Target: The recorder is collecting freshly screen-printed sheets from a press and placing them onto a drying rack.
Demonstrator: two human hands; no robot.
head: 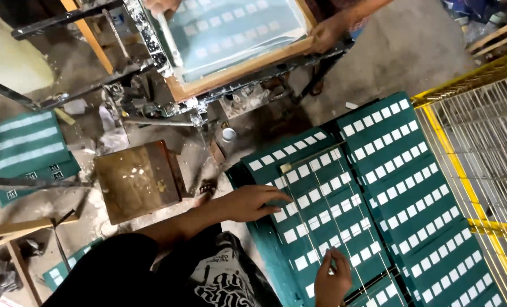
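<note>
1. Below the camera, on a wire drying rack [344, 227], a dark green printed sheet [321, 210] with rows of white rectangles is lying flat, overlapping a second printed sheet [401, 170] just beside it to the right.
2. Judging by how flat and thin it is lying, the sheet is probably light and flexible card or paper; it would be bending if lifted by one corner, and the print may be smudging if freshly wet, so the bare green edges look like the safest places to hold.
3. Left hand [256, 203] is resting palm down on the sheet's left edge, fingers spread and loosely flat, pressing rather than gripping.
4. Right hand [332, 278] is touching the sheet's lower part near the thin rack wires, fingertips drawn together; whether that grip is pinching a wire or the sheet's edge I cannot tell.
5. Above, another person's hand [327, 34] is holding a wooden screen-printing frame [236, 71].
6. More striped green sheets [23, 148] are lying to the left, on the floor [390, 51].
</note>
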